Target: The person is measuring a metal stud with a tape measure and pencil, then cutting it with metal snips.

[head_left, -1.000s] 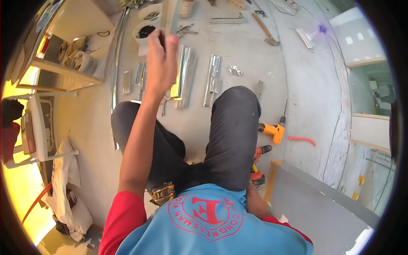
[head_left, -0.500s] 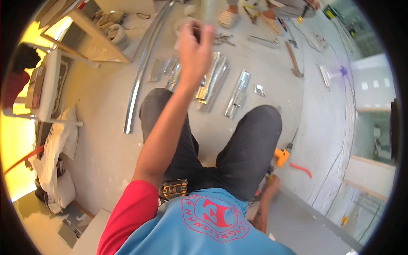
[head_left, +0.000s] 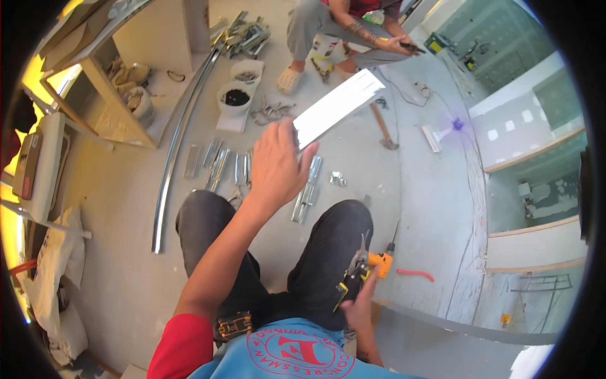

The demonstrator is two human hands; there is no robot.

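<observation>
One pair of snips in my right grip, down beside my right thigh. That grip is closed on the yellow-and-black handles; fingers partly hidden. Blades point away from me.

Orange drill just past the snips, partly covered by them, bit pointing away. Red curved piece on the floor to its right.

Left grip is out past my knees, clamped on the near end of a bright metal strip. Strip is up over the floor, slanting away to the right. Glare whites it out; can't tell if it's one piece or a stack.

On the floor around that hand: metal channels in loose groups, small silver pieces to the right. Long metal track runs up the left side.

Further out: hammer right of the strip, locking pliers left of it, white tub with black contents beyond the pliers.

Farthest: another person's hands on a small dark item, too unclear to name. Heap of metal offcuts well to their left.
</observation>
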